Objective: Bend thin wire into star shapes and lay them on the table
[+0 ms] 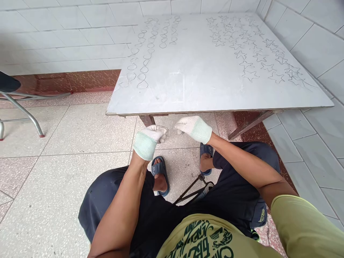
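Both my hands wear white gloves with pale green cuffs and are held just in front of the table's near edge. Pinched in my left hand (154, 135) is a thin bent wire (169, 132), its curved part showing between the two hands. My right hand (190, 126) has its fingers closed at the wire's other side, and a bit of wire shows below them. The wire's full shape is too fine to make out.
On the white table (199, 89), figure-eight wire shapes (143, 73) lie in rows at the left. Star-shaped wires (249, 75) cover the right side. Tiled walls (317, 43) border the table behind and right. A metal-legged chair (24, 109) stands far left.
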`<state>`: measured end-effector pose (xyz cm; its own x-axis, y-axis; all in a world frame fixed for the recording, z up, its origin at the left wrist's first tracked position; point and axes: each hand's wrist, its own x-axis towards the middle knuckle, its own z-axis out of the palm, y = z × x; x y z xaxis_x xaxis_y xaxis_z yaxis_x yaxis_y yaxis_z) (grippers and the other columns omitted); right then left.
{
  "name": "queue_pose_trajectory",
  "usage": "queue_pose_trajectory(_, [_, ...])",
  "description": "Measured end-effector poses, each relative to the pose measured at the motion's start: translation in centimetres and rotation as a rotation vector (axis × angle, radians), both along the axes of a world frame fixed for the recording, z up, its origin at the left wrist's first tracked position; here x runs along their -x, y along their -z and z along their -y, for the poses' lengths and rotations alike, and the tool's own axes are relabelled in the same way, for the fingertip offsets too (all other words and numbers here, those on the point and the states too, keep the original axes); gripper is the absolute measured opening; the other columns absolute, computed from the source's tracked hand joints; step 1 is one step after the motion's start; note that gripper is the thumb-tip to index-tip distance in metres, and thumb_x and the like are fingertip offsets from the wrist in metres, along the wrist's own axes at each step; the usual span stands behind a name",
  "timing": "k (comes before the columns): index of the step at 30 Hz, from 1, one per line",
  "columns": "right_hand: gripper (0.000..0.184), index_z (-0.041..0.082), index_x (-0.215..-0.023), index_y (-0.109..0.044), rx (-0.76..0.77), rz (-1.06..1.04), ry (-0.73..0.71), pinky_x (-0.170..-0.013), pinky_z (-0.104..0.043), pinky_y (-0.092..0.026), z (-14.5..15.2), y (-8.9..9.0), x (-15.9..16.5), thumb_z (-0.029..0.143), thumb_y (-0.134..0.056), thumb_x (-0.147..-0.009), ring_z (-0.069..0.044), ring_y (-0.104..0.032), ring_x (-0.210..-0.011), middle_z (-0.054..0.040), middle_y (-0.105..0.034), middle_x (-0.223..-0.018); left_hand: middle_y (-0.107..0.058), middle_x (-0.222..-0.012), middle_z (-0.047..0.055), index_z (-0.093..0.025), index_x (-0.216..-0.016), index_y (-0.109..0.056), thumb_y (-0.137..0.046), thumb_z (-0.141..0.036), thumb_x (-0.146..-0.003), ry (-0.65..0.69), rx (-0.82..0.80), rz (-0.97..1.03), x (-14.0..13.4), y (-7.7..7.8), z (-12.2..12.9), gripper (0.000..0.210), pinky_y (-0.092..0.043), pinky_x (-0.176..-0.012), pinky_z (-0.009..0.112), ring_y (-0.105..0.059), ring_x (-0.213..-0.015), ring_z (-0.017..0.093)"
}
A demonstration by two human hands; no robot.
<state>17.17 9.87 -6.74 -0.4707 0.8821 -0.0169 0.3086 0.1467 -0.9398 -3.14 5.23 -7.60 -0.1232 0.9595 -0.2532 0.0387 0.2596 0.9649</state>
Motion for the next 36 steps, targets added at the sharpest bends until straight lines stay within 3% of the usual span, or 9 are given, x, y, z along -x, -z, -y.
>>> queue_pose_trajectory(7, [0.022,0.021,-0.079,-0.078,-0.045,-0.014,0.003,-0.07,-0.033,-0.053,0.2,1.3,0.1,0.028,-0.064,-0.094,-0.017,-0.065,-0.067,0.0009,-0.071,-0.068,-0.062,-0.054,0.001,-0.018,-0.069,-0.068,-0.086,-0.043,-0.063,-0.019,-0.029,0.018,-0.2,0.7,0.2,0.032,-0.039,-0.05,0.025,-0.054,-0.049,0.013])
queue_pose_trajectory(16, [0.03,0.02,-0.076,-0.073,-0.131,0.034,0.065,-0.079,-0.03,-0.049,1.2,0.6,0.8,0.033,-0.059,-0.098,-0.015,-0.061,-0.076,0.001,-0.071,-0.074,-0.056,-0.051,-0.001,-0.019,-0.064,-0.064,-0.083,-0.042,-0.061,-0.015,-0.058,0.164,-0.7,0.4,0.1,0.03,-0.037,-0.052,0.026,-0.045,-0.047,0.01])
queue_pose_trajectory(21, [0.03,0.019,-0.075,-0.071,-0.138,0.047,0.104,-0.083,-0.028,-0.047,1.2,0.6,1.2,0.032,-0.058,-0.099,-0.015,-0.062,-0.081,0.0008,-0.071,-0.075,-0.056,-0.055,-0.002,-0.02,-0.064,-0.063,-0.084,-0.04,-0.067,-0.051,-0.12,0.276,-1.1,0.4,0.4,0.029,-0.045,-0.059,0.03,-0.048,-0.052,0.012])
queue_pose_trajectory(25, [0.03,0.019,-0.078,-0.072,-0.114,0.047,0.131,-0.08,-0.028,-0.048,0.7,0.7,1.1,0.034,-0.057,-0.099,-0.015,-0.064,-0.076,0.0015,-0.071,-0.071,-0.06,-0.058,-0.002,-0.018,-0.074,-0.069,-0.093,-0.046,-0.061,-0.053,-0.055,0.282,-1.2,0.7,0.4,0.04,-0.045,-0.056,0.03,-0.05,-0.051,0.012])
queue_pose_trajectory(31, [0.028,0.019,-0.08,-0.073,-0.094,0.023,0.148,-0.079,-0.029,-0.051,0.0,0.4,0.6,0.033,-0.057,-0.098,-0.015,-0.067,-0.074,-0.0001,-0.074,-0.075,-0.069,-0.07,0.004,-0.015,-0.09,-0.076,-0.085,-0.06,-0.077,-0.033,-0.09,0.257,-0.7,0.4,0.6,0.049,-0.051,-0.062,0.032,-0.062,-0.06,0.016])
queue_pose_trajectory(36, [0.031,0.02,-0.073,-0.07,-0.067,-0.008,0.136,-0.078,-0.03,-0.052,0.0,0.4,0.6,0.036,-0.058,-0.097,-0.015,-0.066,-0.073,-0.0004,-0.073,-0.073,-0.067,-0.068,0.001,-0.015,-0.085,-0.073,-0.091,-0.057,-0.068,-0.005,-0.057,0.261,-0.8,0.0,0.5,0.048,-0.049,-0.058,0.029,-0.057,-0.055,0.012])
